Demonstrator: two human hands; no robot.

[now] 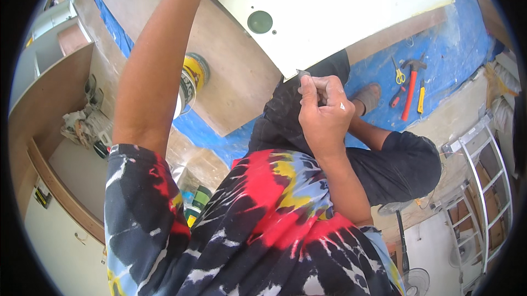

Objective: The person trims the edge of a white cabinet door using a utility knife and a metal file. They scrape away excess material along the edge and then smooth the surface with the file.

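At the lower corner of the white panel, the right hand is curled tight, fingers pinching a small grey blade whose tip touches the panel's edge. Up along the left side, the left arm stretches past the top of the view, so the left hand is out of sight and its grip cannot be told. Down on the blue tarp lie yellow scissors, a red-handled hammer and a yellow knife, well apart from the hand, while a yellow can sits beside the left arm.
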